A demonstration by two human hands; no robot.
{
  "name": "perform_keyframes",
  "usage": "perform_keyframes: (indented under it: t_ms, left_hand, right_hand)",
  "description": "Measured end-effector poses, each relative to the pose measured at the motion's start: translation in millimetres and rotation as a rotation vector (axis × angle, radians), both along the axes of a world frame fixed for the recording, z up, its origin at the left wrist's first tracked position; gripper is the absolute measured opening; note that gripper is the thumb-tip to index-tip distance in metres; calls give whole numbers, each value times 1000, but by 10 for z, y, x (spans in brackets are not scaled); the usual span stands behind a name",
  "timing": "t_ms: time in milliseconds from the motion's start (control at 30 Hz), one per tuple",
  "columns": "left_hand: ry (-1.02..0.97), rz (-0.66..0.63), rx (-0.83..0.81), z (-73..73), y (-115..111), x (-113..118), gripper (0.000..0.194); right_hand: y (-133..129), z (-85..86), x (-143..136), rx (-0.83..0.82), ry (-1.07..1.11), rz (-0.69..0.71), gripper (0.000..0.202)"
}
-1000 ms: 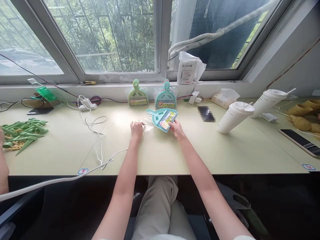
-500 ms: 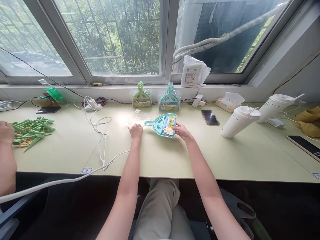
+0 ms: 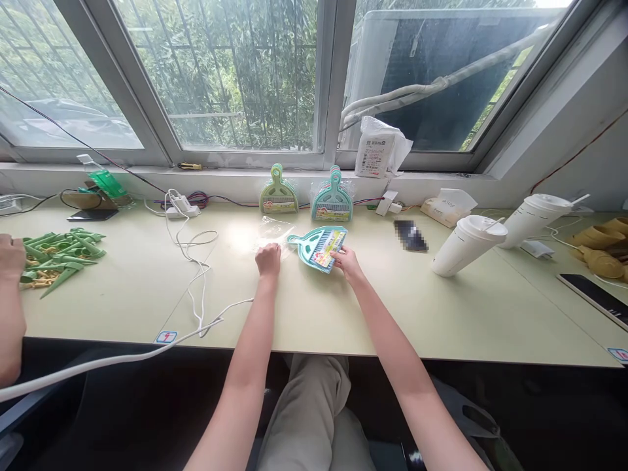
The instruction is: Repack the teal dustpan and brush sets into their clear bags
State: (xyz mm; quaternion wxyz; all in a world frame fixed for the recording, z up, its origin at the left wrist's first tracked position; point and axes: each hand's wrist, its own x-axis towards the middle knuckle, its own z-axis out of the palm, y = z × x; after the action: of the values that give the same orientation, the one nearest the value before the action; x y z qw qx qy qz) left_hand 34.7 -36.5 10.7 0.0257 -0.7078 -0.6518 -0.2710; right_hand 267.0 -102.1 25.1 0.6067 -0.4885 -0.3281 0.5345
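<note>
A teal dustpan and brush set (image 3: 314, 247) with a printed card lies tilted over the table, its handle pointing left. My right hand (image 3: 346, 263) grips its wide right edge, thumb on the card side. Just left of the handle, my left hand (image 3: 268, 260) is closed at the edge of a clear plastic bag (image 3: 275, 229), which spreads behind the knuckles. Against the wall stand a wrapped green dustpan set (image 3: 279, 193) and a wrapped teal one (image 3: 332, 196).
Another person's hand (image 3: 10, 255) is beside green and yellow pieces (image 3: 63, 255) at far left. White cables (image 3: 200, 275) run across the left table. To the right are a blurred dark object (image 3: 411, 235), lidded cups (image 3: 466, 247), a tissue pack (image 3: 447, 207) and a phone (image 3: 596, 297).
My right hand has moved slightly left with the teal dustpan set, which is now turned a little more. My left hand's fingers have curled in tighter beside the plastic bag.
</note>
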Motion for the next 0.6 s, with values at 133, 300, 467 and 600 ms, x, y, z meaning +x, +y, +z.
perform_keyframes:
  t_ms: [133,300,467,600]
  left_hand:
    - [50,-103,31,73,-61,59,41]
    - [-52,-177,73,158,-141,127,38]
    - [-163,-319,165,248,-280,244,33]
    - [-263,-303,212,345,-352,258,30]
  right_hand:
    - [-22,32,-65,-60,10,238,28]
    - [-24,30,-118,-41,70,147,27]
    - [-13,-1,-161,-7,204,0,25]
    - [-9,3,-164,-15,212,60,23]
